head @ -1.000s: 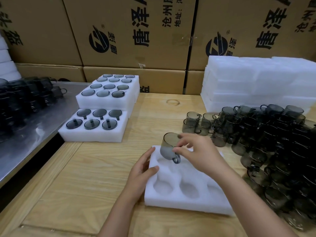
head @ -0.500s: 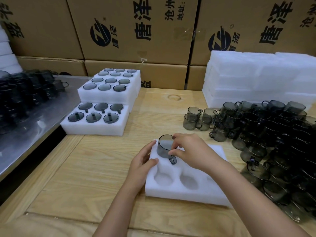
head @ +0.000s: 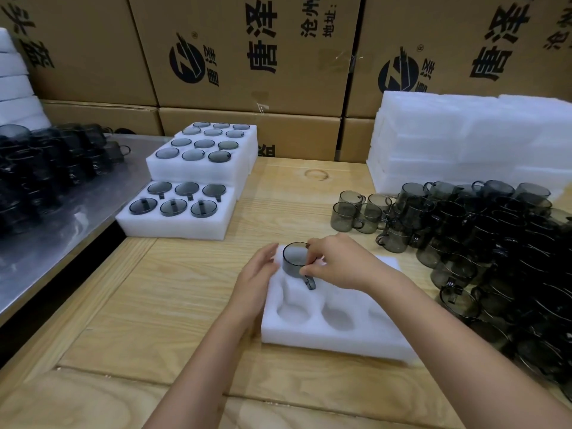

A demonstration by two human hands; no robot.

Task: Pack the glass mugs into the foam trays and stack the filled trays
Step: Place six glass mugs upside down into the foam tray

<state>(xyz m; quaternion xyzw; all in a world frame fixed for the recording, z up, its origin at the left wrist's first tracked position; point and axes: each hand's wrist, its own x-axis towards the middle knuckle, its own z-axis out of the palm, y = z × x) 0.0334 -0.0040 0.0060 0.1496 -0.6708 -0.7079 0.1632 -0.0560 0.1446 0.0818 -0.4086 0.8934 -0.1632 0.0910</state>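
A pale wooden table [head: 173, 305] of wide planks with bold grain fills the foreground, and a round knot [head: 315, 174] shows near its far edge. To its left, across a dark gap [head: 37, 320], stands a steel-topped table [head: 71, 243] whose dull surface catches soft patches of light. Behind both, brown cardboard boxes [head: 247, 97] are stacked in rows like a wall, printed with large black Chinese characters and a round logo [head: 187, 61], with clear tape [head: 340, 58] glinting over one seam under even, shadowless indoor lighting.
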